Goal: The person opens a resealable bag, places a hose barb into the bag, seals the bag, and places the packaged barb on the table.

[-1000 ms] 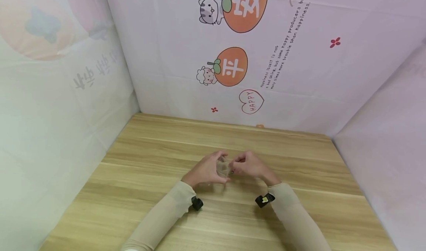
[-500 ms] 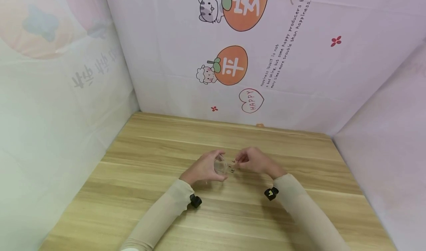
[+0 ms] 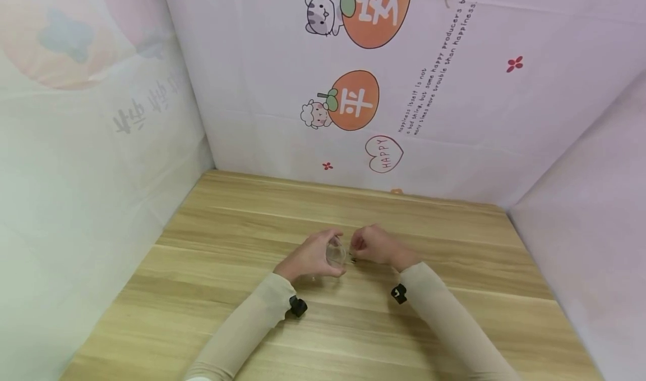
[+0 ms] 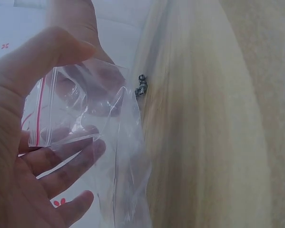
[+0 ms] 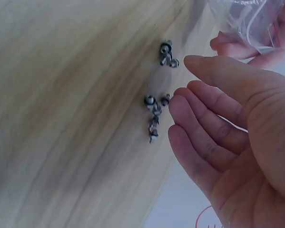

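Note:
A clear zip-lock bag (image 4: 111, 128) with a red line along its seal hangs in my left hand (image 3: 315, 255), thumb at one side and fingers at the other. Several small metal screws (image 5: 154, 104) with dark washers lie in loose groups on the wooden table. My right hand (image 3: 375, 245) is just beside them, thumb and fingertips apart with nothing seen between them. Its fingertips (image 5: 180, 107) are close to one small screw; whether they touch it I cannot tell. In the left wrist view some screws (image 4: 141, 85) show past the bag's edge.
The wood-grain table (image 3: 242, 336) meets a white printed cloth (image 3: 262, 111) at the back. More pale cloth (image 3: 101, 201) stands along the left and right sides. Each sleeve carries a small black wrist camera (image 3: 298, 306).
My right hand draws back from the bag to the right, then comes left again over the screws. The left hand stays nearly in place with the bag.

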Demonstrator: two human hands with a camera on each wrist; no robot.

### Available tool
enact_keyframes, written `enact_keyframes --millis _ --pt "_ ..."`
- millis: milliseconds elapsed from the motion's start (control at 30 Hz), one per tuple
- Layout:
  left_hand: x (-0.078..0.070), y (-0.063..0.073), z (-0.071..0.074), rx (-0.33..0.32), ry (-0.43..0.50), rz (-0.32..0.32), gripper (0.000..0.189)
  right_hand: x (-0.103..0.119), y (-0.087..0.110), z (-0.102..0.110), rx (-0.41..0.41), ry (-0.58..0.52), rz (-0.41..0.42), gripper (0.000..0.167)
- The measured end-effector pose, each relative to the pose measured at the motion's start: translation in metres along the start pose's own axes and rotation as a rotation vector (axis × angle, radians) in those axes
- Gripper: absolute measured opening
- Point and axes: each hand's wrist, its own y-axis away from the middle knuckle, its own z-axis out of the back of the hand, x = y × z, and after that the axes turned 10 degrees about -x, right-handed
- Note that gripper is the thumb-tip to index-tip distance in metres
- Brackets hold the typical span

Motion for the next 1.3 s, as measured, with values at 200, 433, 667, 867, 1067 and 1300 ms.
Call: enact_keyframes --millis 200,433,667,867,1067,1300 --pt "0.0 0.0 0.0 0.005 0.002 0.0 0.091 0.002 -0.002 -0.008 0.013 -0.015 -0.04 0.006" --pt "0.001 0.0 0.0 0.01 -0.002 -0.004 0.09 0.004 -0.004 -0.011 0.026 0.008 0.003 0.003" --pt "0.001 0.0 0.0 0.011 -0.017 -0.013 0.09 0.007 -0.004 -0.013 0.013 0.015 0.021 0.006" --pt "0.001 0.0 0.0 0.014 -0.026 -0.015 0.09 0.009 -0.003 -0.013 0.012 0.018 0.017 0.008" --pt "0.002 0.001 -0.002 0.028 -0.019 0.0 0.09 0.01 -0.002 -0.014 0.015 0.042 0.021 0.008" --pt "0.003 0.0 -0.003 0.019 -0.02 -0.006 0.089 0.008 0.0 -0.016 -0.031 0.064 0.057 0.007"
